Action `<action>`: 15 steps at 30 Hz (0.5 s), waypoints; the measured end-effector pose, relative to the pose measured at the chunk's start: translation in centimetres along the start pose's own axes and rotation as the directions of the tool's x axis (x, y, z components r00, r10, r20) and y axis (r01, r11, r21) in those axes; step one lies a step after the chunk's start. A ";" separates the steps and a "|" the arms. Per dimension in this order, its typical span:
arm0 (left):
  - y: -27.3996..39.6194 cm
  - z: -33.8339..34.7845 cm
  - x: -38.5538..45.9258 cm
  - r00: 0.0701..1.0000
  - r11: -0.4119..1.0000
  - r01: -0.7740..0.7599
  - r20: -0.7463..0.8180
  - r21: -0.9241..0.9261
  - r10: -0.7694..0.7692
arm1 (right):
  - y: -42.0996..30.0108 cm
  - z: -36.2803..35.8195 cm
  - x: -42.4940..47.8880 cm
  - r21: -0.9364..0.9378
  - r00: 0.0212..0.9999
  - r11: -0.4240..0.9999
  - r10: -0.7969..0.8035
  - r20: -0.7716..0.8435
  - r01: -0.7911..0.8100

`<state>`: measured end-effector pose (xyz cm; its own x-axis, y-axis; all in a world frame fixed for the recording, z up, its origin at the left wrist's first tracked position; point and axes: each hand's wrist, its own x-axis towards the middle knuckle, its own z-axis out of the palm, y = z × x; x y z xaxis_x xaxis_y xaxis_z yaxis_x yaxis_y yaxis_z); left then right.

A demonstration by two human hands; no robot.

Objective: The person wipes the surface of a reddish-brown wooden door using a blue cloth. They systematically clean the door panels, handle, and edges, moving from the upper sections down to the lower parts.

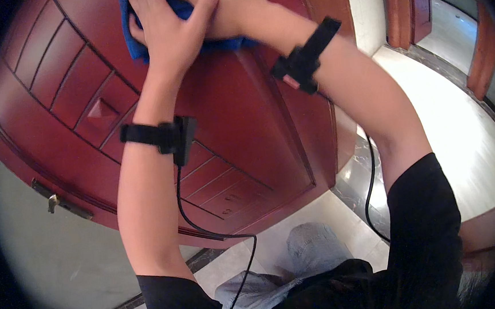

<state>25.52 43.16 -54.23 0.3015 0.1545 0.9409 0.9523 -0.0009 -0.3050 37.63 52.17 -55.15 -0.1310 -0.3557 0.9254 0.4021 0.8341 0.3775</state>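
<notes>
Both my hands are at the top of the view, on a folded blue cloth point(136, 48) against a dark red panelled wooden door point(227, 113). My left hand point(170, 35) has its thumb spread away from the fingers. Close beside it on the right, partly overlapping, lies my right hand point(228, 9); its fingers are partly hidden. Whether either hand grips the cloth or only presses on it cannot be told. Each wrist wears a black strap with a small device, and a black cable hangs near each arm.
A metal latch plate point(61, 198) sits on the door's left edge. A raised diamond-shaped boss point(101, 113) stands out of the panel. At the right are a white wall point(366, 8) and brown door frames point(396, 10). Pale floor tiles point(263, 252) with dark borders lie below.
</notes>
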 end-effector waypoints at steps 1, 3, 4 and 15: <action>0.6 0.7 0.7 1.000 1.000 0.019 -0.011 0.023 -0.018 | 1.2 0.4 0.0 -0.060 0.997 0.997 -0.042 -0.067 0.038; 2.4 2.1 1.2 0.999 0.998 0.035 0.008 0.053 -0.035 | 3.0 0.3 -0.8 -0.002 0.995 0.999 -0.055 -0.080 0.055; 3.3 3.3 0.8 0.998 0.998 0.033 -0.055 0.057 -0.030 | 3.4 0.0 -1.6 0.016 0.996 0.999 -0.047 -0.077 0.048; 12.3 8.3 -14.6 0.994 0.982 0.081 0.086 -0.172 -0.067 | -2.0 0.8 -21.7 -0.062 0.938 0.937 0.346 0.026 -0.344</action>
<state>32.41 49.08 -72.91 0.2321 0.2391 0.9428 0.9674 -0.1578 -0.1982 38.90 58.54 -75.99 -0.0077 -0.0338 0.9994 0.4783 0.8775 0.0333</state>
